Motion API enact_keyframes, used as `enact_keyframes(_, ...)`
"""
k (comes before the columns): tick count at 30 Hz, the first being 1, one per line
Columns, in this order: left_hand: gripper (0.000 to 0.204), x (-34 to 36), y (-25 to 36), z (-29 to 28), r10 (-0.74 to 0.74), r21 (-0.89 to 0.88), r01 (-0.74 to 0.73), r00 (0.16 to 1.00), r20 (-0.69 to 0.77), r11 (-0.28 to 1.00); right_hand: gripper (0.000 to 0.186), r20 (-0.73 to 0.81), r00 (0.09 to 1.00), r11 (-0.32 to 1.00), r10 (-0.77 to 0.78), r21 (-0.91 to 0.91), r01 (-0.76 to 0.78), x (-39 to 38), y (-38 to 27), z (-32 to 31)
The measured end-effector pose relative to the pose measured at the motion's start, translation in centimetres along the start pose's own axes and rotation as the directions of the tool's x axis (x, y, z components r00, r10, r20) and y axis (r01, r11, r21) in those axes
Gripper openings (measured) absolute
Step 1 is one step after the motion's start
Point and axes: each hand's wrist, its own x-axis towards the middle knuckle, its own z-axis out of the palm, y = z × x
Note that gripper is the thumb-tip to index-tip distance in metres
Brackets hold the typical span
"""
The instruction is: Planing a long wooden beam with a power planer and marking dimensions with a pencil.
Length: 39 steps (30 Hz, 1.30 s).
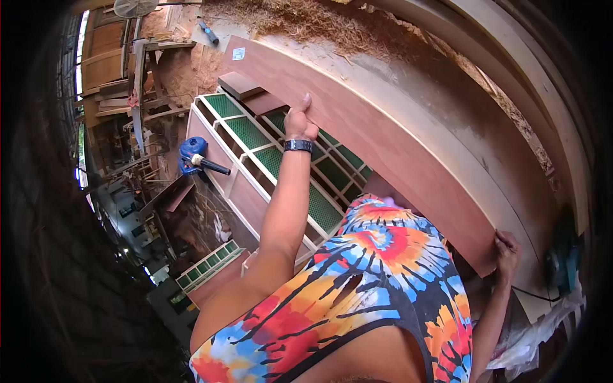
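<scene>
Tie-dye shirt [377, 281] fills the foreground. Beyond it, right hand [507, 250] grips the near end of a long reddish-brown board [396, 147]; left hand [300, 121] clasps its edge farther along. Steadying both ends evenly seems wise. Green-meshed frames [274, 159] lie under the left hand.

Wore a sleeveless tie-dye top [377, 281] in orange, red, blue and black, dark-trimmed at the armholes, plus a dark watch [298, 145] on the left wrist.

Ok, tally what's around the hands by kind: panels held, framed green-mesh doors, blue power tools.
Reddish-brown panel, left hand and right hand at its edge: 1
Green-mesh framed doors: 2
Blue power tool: 1
Total: 4
</scene>
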Motion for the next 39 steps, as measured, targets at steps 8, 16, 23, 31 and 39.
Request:
enact_keyframes(8, 0.047, 0.5, 0.3, 0.8, -0.002, -0.029, 0.002, 1.000, -0.001, 1.000, 0.025, -0.052, 0.996, 0.996, -0.069, 0.048, 0.072, 0.8, -0.7, 0.6)
enact_keyframes(16, 0.047, 0.7, 0.2, 0.8, 0.024, -0.014, -0.024, 1.000, -0.007, 1.000, 0.027, -0.025, 0.995, 0.993, -0.099, 0.061, 0.100, 0.9, -0.3, 0.3)
enact_keyframes(23, 0.047, 0.4, 0.4, 1.2, -0.001, -0.032, 0.001, 1.000, 0.009, 0.999, 0.026, -0.053, 0.997, 0.999, -0.048, -0.027, 0.047, 0.7, -1.1, 0.5)
enact_keyframes(31, 0.045, -1.2, 1.3, 1.0, 0.373, 0.581, -0.115, 0.861, -0.347, 0.806, 0.027, -0.069, 0.997, 0.999, -0.045, 0.007, 0.046, 0.8, -0.6, 0.5)
enact_keyframes(39, 0.078, -5.4, -0.1, 8.5, 0.357, 0.740, -0.613, 0.649, 0.672, -0.277, 0.027, -0.083, 0.997, 0.999, -0.007, -0.035, 0.004, 0.8, -1.8, 0.7)
